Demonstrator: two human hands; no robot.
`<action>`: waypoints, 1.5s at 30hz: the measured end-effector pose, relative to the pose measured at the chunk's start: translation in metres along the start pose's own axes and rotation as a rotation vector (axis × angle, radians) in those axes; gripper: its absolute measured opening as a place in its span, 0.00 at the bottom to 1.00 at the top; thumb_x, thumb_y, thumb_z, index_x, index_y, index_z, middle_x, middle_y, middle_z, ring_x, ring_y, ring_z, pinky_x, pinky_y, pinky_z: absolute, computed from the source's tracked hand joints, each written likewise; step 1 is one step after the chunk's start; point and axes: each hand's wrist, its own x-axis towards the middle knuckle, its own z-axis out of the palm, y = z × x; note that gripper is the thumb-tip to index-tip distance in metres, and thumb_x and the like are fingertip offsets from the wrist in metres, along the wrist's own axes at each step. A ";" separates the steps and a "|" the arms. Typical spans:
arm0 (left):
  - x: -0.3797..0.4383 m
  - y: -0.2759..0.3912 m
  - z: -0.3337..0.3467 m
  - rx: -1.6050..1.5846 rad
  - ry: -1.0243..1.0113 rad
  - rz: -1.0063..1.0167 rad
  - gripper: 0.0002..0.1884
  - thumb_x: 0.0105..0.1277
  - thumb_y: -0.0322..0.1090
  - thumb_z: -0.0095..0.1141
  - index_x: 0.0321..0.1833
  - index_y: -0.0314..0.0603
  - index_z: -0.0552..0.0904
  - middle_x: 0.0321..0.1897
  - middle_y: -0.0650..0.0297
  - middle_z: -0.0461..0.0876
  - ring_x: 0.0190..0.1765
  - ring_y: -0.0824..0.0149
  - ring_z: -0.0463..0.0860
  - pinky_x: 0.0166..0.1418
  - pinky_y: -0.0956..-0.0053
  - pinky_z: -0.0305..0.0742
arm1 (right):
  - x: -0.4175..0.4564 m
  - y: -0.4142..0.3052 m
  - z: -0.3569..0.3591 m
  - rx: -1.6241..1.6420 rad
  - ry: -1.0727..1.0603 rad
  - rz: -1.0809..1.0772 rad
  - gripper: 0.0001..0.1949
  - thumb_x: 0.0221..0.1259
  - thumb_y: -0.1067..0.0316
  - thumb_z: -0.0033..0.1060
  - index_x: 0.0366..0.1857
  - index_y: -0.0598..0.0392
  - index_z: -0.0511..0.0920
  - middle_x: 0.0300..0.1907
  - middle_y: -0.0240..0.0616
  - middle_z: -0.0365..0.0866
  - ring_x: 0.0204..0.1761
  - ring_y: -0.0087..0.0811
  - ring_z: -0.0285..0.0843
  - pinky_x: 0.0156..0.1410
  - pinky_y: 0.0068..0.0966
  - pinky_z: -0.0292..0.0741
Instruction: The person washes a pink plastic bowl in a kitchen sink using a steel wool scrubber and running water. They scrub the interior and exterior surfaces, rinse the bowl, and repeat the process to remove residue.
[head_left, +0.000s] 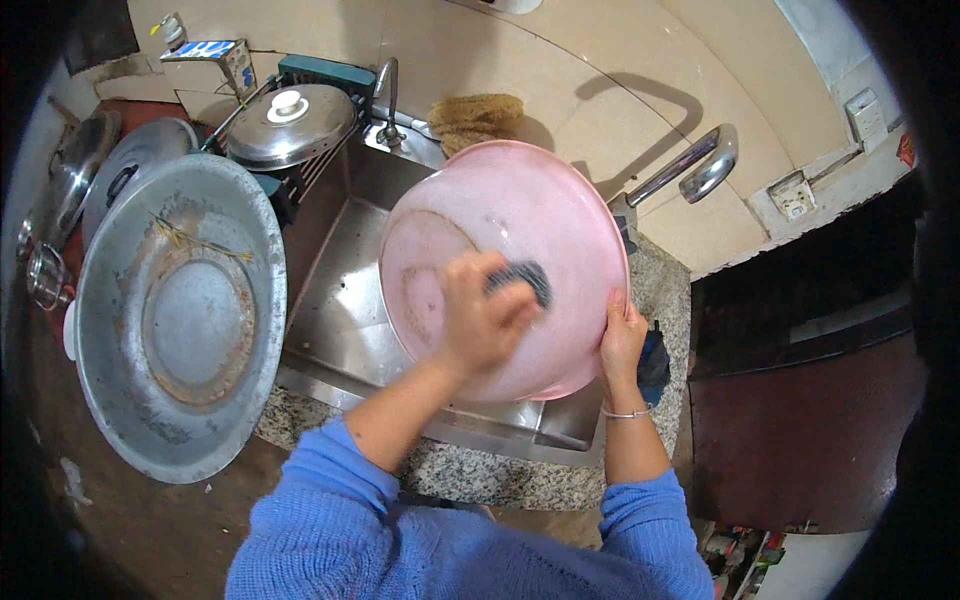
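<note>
A large pink plastic basin (510, 195) is tilted over the stainless steel sink (341, 277). Its right edge is gripped by my right hand (622, 337), thumb on the face turned towards me. Blurred by motion, my left hand (484, 319) holds a dark scrubbing pad (532, 281), probably metal wool, against the basin's surface. Faint brownish rings mark the basin to the left of that hand. How the far side of the basin rests is hidden from me.
Left of the sink stands a big tilted aluminium basin (199, 322) with plant stalks inside. A lidded pot (292, 124) sits behind it on a rack. A small tap (388, 105), a brown cloth (476, 120) and a large chrome spout (709, 161) line the back. Granite (502, 472) edges the sink.
</note>
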 end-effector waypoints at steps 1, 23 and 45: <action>0.006 -0.016 -0.001 0.074 0.053 -0.155 0.07 0.60 0.34 0.48 0.40 0.45 0.71 0.41 0.55 0.67 0.48 0.52 0.65 0.53 0.56 0.55 | -0.004 -0.005 -0.002 -0.019 0.013 0.004 0.21 0.62 0.53 0.48 0.30 0.66 0.77 0.26 0.32 0.76 0.29 0.19 0.67 0.35 0.19 0.68; 0.002 0.022 -0.012 0.039 -0.094 -0.046 0.08 0.53 0.37 0.55 0.33 0.45 0.74 0.40 0.53 0.68 0.45 0.52 0.65 0.51 0.56 0.57 | -0.020 -0.013 0.004 -0.067 0.064 -0.037 0.19 0.62 0.56 0.48 0.30 0.67 0.76 0.24 0.33 0.76 0.27 0.18 0.65 0.33 0.20 0.67; 0.032 -0.005 -0.008 -0.057 0.006 -0.124 0.06 0.47 0.28 0.55 0.26 0.41 0.71 0.47 0.53 0.71 0.51 0.50 0.69 0.54 0.58 0.63 | -0.020 -0.018 0.002 -0.129 0.036 -0.032 0.19 0.62 0.55 0.48 0.32 0.66 0.76 0.21 0.33 0.74 0.25 0.19 0.65 0.31 0.22 0.67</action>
